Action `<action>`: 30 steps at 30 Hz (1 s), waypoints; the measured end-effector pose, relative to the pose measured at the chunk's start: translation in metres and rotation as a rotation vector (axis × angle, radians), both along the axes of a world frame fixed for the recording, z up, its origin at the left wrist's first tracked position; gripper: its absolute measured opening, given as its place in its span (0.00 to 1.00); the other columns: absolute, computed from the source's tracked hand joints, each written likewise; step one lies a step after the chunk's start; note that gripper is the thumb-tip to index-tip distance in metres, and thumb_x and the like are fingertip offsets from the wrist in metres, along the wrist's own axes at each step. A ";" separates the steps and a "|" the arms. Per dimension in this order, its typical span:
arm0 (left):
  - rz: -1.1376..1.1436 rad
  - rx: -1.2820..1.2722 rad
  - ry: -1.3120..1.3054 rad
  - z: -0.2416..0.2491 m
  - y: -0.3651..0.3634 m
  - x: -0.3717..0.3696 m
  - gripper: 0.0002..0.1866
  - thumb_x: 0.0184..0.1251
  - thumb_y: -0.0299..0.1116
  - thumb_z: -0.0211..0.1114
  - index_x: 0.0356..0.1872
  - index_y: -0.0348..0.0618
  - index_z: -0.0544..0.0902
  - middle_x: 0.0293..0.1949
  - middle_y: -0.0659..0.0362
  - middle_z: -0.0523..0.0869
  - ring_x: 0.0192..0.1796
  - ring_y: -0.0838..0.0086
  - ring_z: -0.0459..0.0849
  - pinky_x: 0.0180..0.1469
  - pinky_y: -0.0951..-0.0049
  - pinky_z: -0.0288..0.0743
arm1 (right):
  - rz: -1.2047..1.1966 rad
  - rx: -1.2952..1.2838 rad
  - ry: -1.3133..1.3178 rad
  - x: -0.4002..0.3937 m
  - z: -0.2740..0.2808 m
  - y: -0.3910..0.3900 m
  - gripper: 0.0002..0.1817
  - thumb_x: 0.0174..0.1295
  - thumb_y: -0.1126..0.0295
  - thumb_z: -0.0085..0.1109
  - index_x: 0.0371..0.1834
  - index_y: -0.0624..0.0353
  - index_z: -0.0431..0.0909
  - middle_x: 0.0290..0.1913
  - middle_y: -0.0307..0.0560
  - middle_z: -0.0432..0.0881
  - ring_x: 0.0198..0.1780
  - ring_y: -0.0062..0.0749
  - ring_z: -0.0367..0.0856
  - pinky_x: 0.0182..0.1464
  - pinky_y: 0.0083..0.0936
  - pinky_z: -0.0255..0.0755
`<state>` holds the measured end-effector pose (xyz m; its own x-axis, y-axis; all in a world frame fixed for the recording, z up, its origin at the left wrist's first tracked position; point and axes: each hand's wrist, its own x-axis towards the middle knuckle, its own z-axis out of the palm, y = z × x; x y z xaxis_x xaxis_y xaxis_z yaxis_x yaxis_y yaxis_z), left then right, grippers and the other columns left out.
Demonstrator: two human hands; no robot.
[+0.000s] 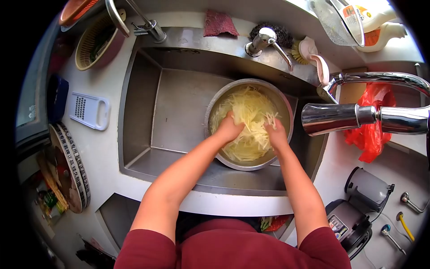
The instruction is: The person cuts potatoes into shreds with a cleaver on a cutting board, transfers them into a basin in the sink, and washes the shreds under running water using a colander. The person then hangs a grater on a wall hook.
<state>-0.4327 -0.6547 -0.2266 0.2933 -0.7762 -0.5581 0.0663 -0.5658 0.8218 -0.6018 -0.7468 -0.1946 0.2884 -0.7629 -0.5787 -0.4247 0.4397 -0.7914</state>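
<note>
With your left hand [228, 129] and right hand [276, 133] both cupped into the shredded potato [248, 119] in the steel bowl [286, 105] at the sink's [143, 116] three o'clock side, lifting carelessly likely flings strands over the rim.

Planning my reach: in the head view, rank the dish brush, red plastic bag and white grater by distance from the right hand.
From the right hand:
1. Dish brush, on the sink ledge beyond the bowl, nearest.
2. Red plastic bag, on the counter to the right.
3. White grater, on the counter left of the sink, farthest.
</note>
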 end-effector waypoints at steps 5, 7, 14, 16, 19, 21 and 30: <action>-0.282 -0.261 -0.183 0.041 0.012 -0.008 0.45 0.51 0.42 0.73 0.69 0.39 0.60 0.67 0.38 0.62 0.69 0.48 0.62 0.68 0.61 0.61 | 0.219 -0.291 -0.050 -0.025 -0.007 0.011 0.33 0.55 0.67 0.66 0.64 0.65 0.65 0.60 0.55 0.72 0.62 0.40 0.71 0.61 0.28 0.66; -0.528 -0.114 -0.463 0.058 0.013 -0.009 0.50 0.47 0.45 0.75 0.71 0.44 0.57 0.69 0.38 0.57 0.70 0.44 0.58 0.68 0.55 0.59 | 0.671 -0.634 0.240 -0.027 0.005 0.007 0.43 0.48 0.63 0.72 0.69 0.51 0.61 0.69 0.59 0.60 0.70 0.51 0.60 0.66 0.44 0.60; -0.998 0.178 -1.033 0.024 0.022 -0.019 0.60 0.41 0.47 0.77 0.75 0.55 0.46 0.69 0.39 0.56 0.73 0.43 0.48 0.64 0.38 0.57 | 1.216 -0.523 0.863 0.001 0.009 0.033 0.59 0.35 0.56 0.78 0.74 0.31 0.51 0.76 0.58 0.41 0.74 0.67 0.43 0.65 0.65 0.53; -0.969 0.091 -1.116 -0.011 0.019 -0.021 0.54 0.44 0.46 0.75 0.73 0.53 0.51 0.68 0.39 0.60 0.70 0.44 0.58 0.61 0.42 0.63 | 1.193 -0.512 0.874 0.002 -0.019 0.029 0.58 0.38 0.56 0.76 0.74 0.29 0.47 0.76 0.57 0.42 0.72 0.70 0.45 0.62 0.68 0.55; -0.763 0.128 -0.838 -0.035 0.005 -0.019 0.44 0.48 0.43 0.71 0.69 0.50 0.61 0.62 0.40 0.68 0.60 0.47 0.72 0.56 0.49 0.70 | 0.997 -0.769 0.884 -0.002 -0.067 0.025 0.51 0.43 0.62 0.71 0.73 0.32 0.52 0.74 0.60 0.51 0.69 0.65 0.57 0.61 0.56 0.62; -0.605 0.194 -0.595 -0.028 -0.004 -0.019 0.37 0.51 0.42 0.69 0.64 0.46 0.67 0.58 0.40 0.73 0.53 0.49 0.79 0.53 0.54 0.73 | 0.745 -0.617 0.584 -0.006 -0.073 0.015 0.45 0.46 0.67 0.65 0.71 0.37 0.57 0.68 0.61 0.61 0.64 0.60 0.65 0.59 0.47 0.67; -0.318 -0.011 -0.383 0.035 -0.001 0.001 0.36 0.49 0.47 0.72 0.58 0.36 0.72 0.59 0.37 0.70 0.58 0.48 0.74 0.58 0.61 0.71 | 0.056 -0.034 -0.030 -0.019 -0.016 -0.003 0.25 0.61 0.64 0.64 0.58 0.64 0.72 0.49 0.48 0.81 0.49 0.32 0.79 0.51 0.26 0.71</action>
